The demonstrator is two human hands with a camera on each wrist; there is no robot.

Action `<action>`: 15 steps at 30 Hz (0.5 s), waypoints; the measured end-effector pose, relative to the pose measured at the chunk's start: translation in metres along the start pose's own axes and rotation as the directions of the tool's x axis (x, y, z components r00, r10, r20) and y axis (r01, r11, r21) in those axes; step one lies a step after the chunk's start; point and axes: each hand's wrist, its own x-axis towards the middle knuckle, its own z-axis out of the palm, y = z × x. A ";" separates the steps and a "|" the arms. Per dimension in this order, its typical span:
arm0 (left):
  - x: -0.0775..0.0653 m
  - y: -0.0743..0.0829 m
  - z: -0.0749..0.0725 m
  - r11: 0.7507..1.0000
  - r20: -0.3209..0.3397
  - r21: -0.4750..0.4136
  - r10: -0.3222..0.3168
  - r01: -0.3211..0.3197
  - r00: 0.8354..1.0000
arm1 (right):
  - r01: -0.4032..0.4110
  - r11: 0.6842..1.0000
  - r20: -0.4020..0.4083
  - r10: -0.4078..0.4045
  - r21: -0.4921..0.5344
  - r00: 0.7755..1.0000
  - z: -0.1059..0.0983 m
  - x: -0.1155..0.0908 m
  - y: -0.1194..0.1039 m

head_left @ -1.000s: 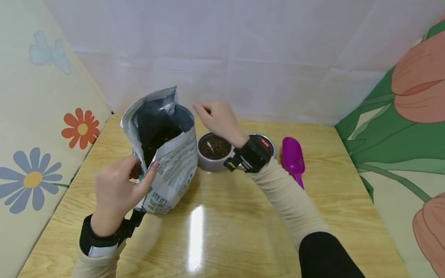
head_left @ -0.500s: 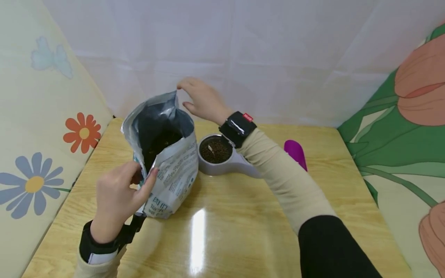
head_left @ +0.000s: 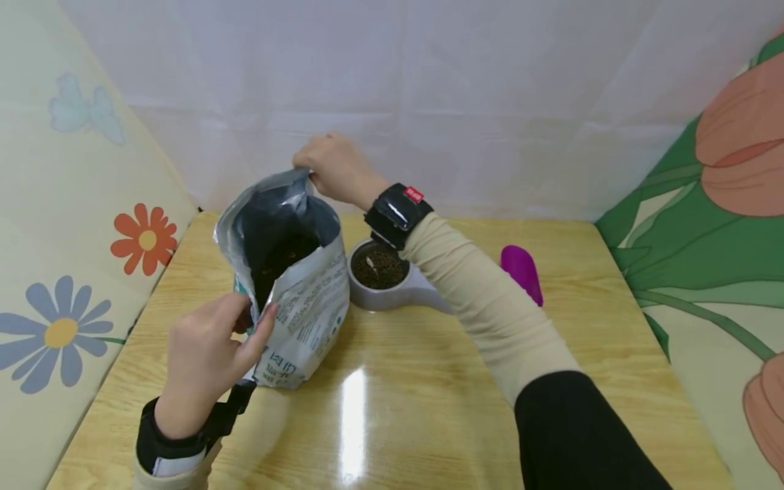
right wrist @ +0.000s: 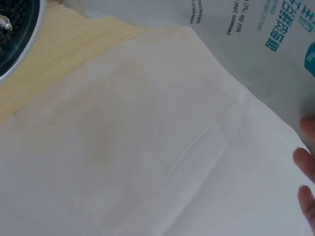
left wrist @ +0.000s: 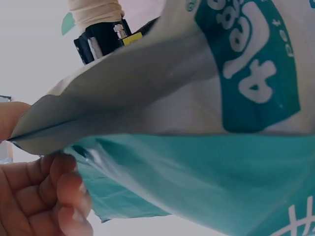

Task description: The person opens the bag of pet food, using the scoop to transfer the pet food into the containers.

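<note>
A grey and teal foil bag (head_left: 309, 309) of pet food stands upright on the table, its mouth gaping and dark kibble inside. My left hand (head_left: 208, 347) pinches the near left corner of its rim between thumb and fingers. In the left wrist view that hand (left wrist: 44, 191) has its fingertips at the edge of the bag (left wrist: 197, 172). At the far corner of the rim, my right hand (head_left: 337, 167) pinches the foil. The right wrist view catches only some fingertips (right wrist: 306, 162) beside the bag (right wrist: 256, 44).
Right of the bag sits a grey double feeding bowl (head_left: 373, 292), its left side filled with brown kibble and the other side hidden by my right forearm. A purple scoop (head_left: 520, 269) lies farther right, partly behind the sleeve. A white cloth (head_left: 490, 102) hangs at the back.
My right hand has moved left and up from above the bowl to the bag's far corner and taken hold of it. The left hand keeps its hold on the near corner.
</note>
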 end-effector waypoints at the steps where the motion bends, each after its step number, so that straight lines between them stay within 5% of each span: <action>1: 0.000 0.000 0.000 1.000 0.007 0.006 0.014 -0.015 1.000 | 0.000 1.000 0.000 0.000 -0.012 1.000 0.000 0.000 0.000; 15: -0.007 0.007 -0.004 0.992 0.001 -0.052 0.115 -0.115 0.993 | -0.016 0.990 0.042 0.023 -0.139 0.999 -0.002 0.002 0.011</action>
